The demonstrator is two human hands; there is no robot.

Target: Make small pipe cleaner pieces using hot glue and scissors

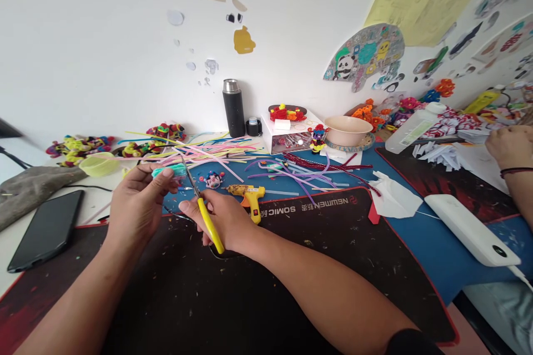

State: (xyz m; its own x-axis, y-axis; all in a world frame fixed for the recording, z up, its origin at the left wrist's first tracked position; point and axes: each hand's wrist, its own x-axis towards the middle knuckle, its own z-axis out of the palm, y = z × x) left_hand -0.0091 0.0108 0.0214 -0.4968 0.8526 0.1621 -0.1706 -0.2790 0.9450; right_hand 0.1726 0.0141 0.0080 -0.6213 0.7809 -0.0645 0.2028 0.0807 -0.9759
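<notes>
Between the thumb and fingers of my left hand (135, 199) is a small bundle of turquoise pipe cleaner (169, 171). My right hand (229, 219) is closed around yellow-handled scissors (209, 224), their blades pointing up beside the right end of the bundle. Whether the blades touch it I cannot tell. Just beyond my right hand a yellow glue gun (252, 198) lies on its side. A small pipe-cleaner face (211, 179) sits behind the scissors. Many loose pipe cleaners (208, 151) in pink, yellow and white are spread behind my hands.
A dark mouse mat (291, 277) covers the front of the table. At left lies a phone (45, 227). A black thermos (234, 108), white box (287, 133) and beige bowl (347, 130) stand along the wall. On the right are a white power bank (470, 230) and another person's hand (512, 147).
</notes>
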